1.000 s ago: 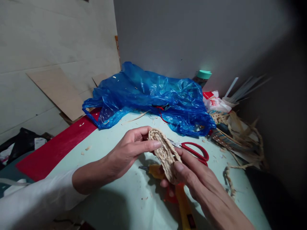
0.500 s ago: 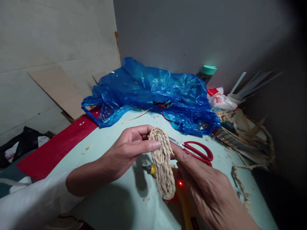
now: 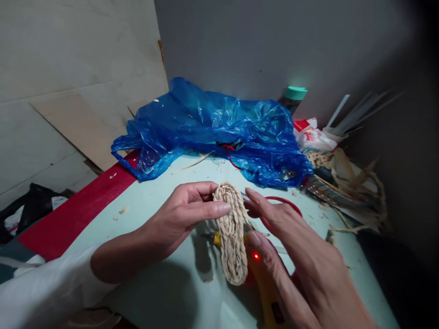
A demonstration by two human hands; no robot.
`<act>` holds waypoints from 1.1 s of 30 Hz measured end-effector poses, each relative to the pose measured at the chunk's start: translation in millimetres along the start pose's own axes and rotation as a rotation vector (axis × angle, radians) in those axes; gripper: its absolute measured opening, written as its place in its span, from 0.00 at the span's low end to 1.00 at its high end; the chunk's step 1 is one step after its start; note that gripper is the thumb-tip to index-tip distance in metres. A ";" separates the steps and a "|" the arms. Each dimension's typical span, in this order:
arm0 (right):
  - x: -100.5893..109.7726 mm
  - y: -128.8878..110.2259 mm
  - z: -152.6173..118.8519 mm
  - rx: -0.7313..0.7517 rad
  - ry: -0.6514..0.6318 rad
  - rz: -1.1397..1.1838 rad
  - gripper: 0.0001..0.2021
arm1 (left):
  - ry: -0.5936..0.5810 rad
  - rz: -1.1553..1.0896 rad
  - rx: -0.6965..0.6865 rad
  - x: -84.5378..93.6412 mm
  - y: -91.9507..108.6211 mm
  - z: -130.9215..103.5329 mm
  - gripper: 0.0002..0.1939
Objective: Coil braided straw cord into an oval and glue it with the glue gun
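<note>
Pinched between the thumb and fingers of my left hand [image 3: 192, 208] is the upper end of a braided straw sole [image 3: 233, 237], a long oval of pale coiled cord. My right hand [image 3: 291, 246] is just right of it, thumb and fingers apart, with a short cord end near the gap between them. Beneath the sole and my right hand lies a yellow glue gun [image 3: 269, 297] with a glowing red light, its dark nozzle pointing left. Red-handled scissors [image 3: 286, 201] are partly hidden behind my right hand.
A crumpled blue plastic bag [image 3: 212, 123] spreads across the back of the pale table [image 3: 137, 219]. On the right are straw scraps [image 3: 346, 183], a white-and-red packet [image 3: 313, 137] and a green-lidded jar [image 3: 295, 93]. A red strip [image 3: 82, 205] lies left.
My right hand has let go of the cord at the sole's right edge and opened, its thumb and fingers spreading. My left hand keeps its hold. The view has shifted slightly.
</note>
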State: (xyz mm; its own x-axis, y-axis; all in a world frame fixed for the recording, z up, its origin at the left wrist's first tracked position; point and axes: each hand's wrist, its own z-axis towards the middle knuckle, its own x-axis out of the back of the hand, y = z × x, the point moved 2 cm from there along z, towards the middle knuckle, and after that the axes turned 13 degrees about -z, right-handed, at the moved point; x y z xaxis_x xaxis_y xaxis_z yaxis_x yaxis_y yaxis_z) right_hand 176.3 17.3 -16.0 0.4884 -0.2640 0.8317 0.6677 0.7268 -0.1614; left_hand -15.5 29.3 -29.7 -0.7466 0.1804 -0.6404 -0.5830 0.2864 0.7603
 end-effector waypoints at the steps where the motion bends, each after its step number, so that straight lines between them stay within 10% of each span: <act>1: -0.1 -1.0 0.2 0.017 0.005 0.009 0.21 | 0.000 -0.002 0.005 0.1 -0.2 -0.7 0.11; 15: -2.9 -10.0 -6.1 0.039 0.007 0.030 0.29 | 0.024 0.133 -0.029 0.4 0.4 -3.4 0.11; 33: -3.5 -3.0 -9.9 -0.384 -0.180 0.492 0.20 | -0.003 0.205 -0.068 5.3 -0.1 0.4 0.06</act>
State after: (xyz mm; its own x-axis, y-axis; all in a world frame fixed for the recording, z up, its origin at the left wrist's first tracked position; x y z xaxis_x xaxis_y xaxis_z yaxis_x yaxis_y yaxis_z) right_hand 178.1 9.8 -23.7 0.7086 0.1769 0.6831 0.5598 0.4485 -0.6968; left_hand -19.3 30.6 -33.2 -0.8508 0.2310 -0.4720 -0.4396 0.1792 0.8802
